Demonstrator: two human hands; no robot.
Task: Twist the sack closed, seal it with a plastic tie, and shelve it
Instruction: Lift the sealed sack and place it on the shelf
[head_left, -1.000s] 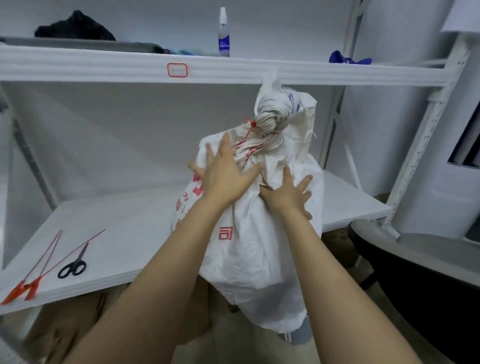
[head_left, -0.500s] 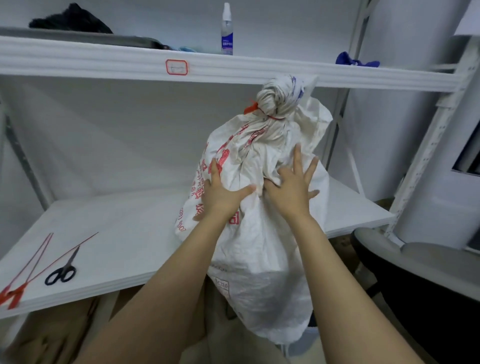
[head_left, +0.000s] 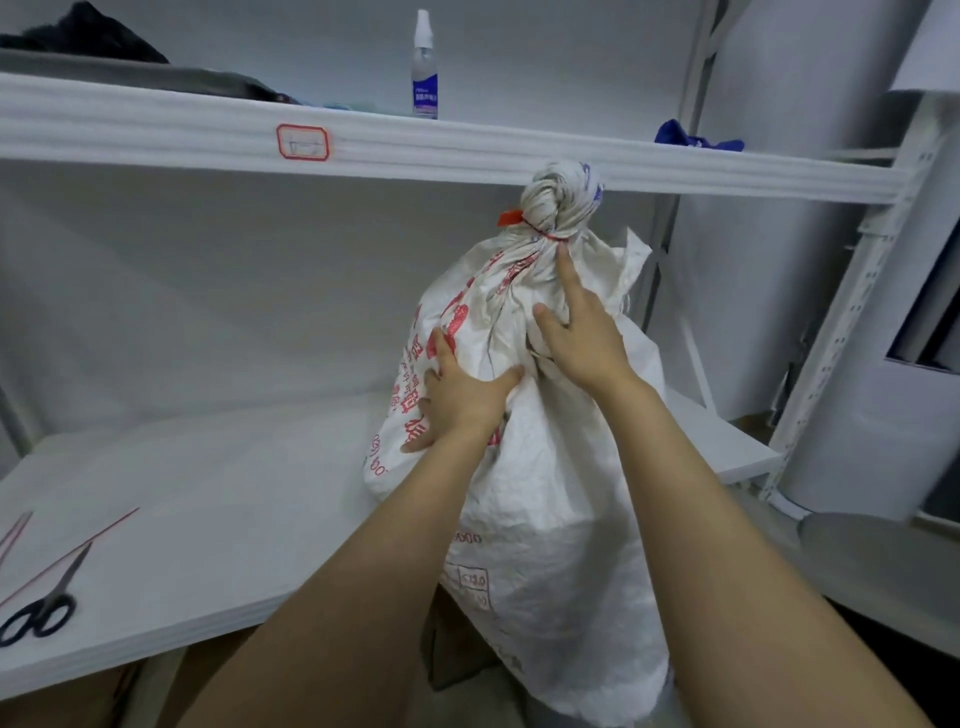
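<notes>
Woven white plastic, printed in red, makes up the sack, and the head camera, the only view, shows it leaning against the front edge of the lower shelf, its upper part over the board and its bottom hanging below the edge toward the floor. Its neck is already twisted into a knob and cinched by a red plastic tie, so the step in hand looks like the shelving itself. The left hand lies flat and spread on the sack's near flank over the red lettering; the right hand is pressed open higher up, its forefinger reaching almost to the tie. Neither grip closes on anything: both are wide, palms pushing against the cloth. To do this well, the person would probably need one hand lower, under the hanging bulk, since pushing only at the top may tip the sack rather than lift it. The knob stands close beneath the upper shelf, so the sack may need tilting back to clear it. Scissors and spare red ties lie at the lower shelf's left end, well apart from the sack's likely path. A spray bottle stands on the upper shelf.
</notes>
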